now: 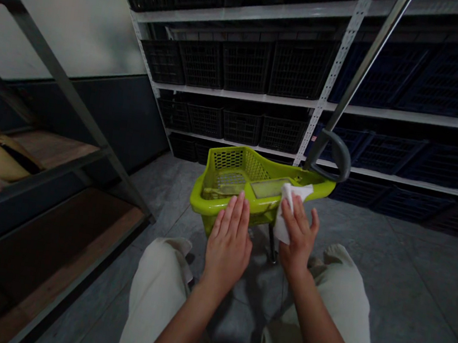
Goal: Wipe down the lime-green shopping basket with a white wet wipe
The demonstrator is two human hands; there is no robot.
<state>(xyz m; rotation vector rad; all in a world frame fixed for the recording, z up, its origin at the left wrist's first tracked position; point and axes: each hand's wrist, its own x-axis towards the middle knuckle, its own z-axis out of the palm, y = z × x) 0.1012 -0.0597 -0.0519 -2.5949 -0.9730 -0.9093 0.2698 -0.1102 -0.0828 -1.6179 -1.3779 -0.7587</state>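
Bare hands meet at the near rim of a lime-green plastic basket point(207, 206), the right holding a white cloth point(282, 228).
The left hand point(230, 242) lies flat, fingers straight and together; the right hand point(298, 238) presses the cloth to the basket's near side. The basket sits just beyond both hands, its perforated compartment ahead of the left. Past the right, a grey looped handle point(343, 157) adjoins a metal pole point(367, 69); farther ahead, black crates point(245, 65) line white shelving point(239, 95).
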